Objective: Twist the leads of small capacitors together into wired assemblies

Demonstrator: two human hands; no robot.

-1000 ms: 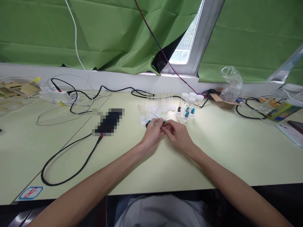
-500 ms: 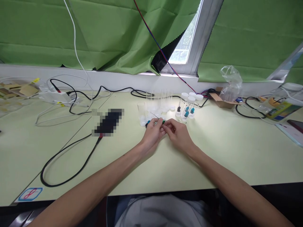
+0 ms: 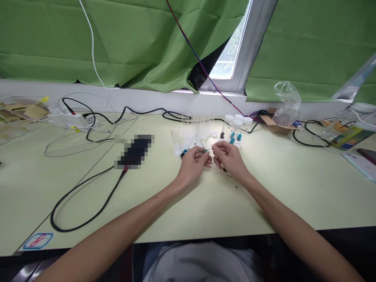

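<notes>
My left hand (image 3: 194,161) is closed in a pinch on a small green part with thin metal leads (image 3: 206,151). My right hand (image 3: 227,156) is just to the right, its thumb and forefinger drawn together; whatever they grip is too small to make out. A small dark piece with a thin wire (image 3: 225,170) shows below my right hand. Beyond my left hand lie teal and black pieces (image 3: 184,152). Behind the right hand, white-capped clear tubes (image 3: 237,124) hold teal and black parts with thin stems.
Several open clear tubes (image 3: 205,124) and a single clear tube (image 3: 175,138) stand beyond the hands. A blurred-out dark device (image 3: 135,152) with a black cable (image 3: 102,209) lies left. A cardboard box (image 3: 277,126) with a plastic bag (image 3: 288,103) sits at the back right.
My hands have come apart; the right one has moved a little right and the left one has turned. The small dark piece and wire under my right hand are now visible.
</notes>
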